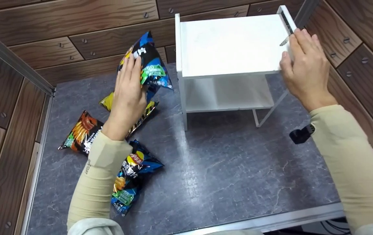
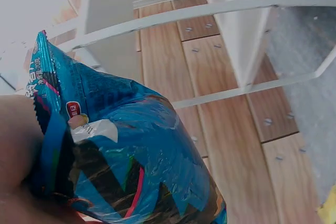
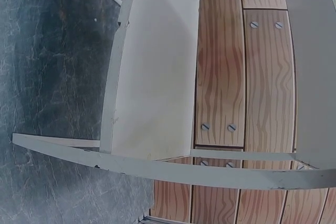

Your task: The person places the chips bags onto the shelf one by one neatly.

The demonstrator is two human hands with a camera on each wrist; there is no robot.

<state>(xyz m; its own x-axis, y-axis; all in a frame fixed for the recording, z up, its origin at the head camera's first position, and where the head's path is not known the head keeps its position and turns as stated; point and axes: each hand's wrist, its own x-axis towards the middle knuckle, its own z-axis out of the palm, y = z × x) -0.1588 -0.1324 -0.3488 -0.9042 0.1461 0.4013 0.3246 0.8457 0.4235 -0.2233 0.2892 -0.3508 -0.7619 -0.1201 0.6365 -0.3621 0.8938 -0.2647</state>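
Note:
My left hand (image 1: 128, 88) grips a blue-and-black chip bag (image 1: 152, 62), raised just left of a white two-tier side table (image 1: 232, 45). In the left wrist view the chip bag (image 2: 136, 145) fills the lower left, with part of the hand at the left edge. At the table's right side, my right hand (image 1: 308, 67) lies along the raised end rail, its fingers mostly extended and the thumb toward the tabletop. The right wrist view shows the side table (image 3: 152, 66) from its side, without the hand.
Several chip bags lie on the grey marbled floor (image 1: 225, 169): an orange-and-black bag (image 1: 83, 132), a blue bag (image 1: 131, 178) and a yellow bag (image 1: 107, 101) partly behind my left arm. Below the tabletop is a lower shelf (image 1: 229, 93). Wood-patterned panels (image 1: 108, 19) surround the floor.

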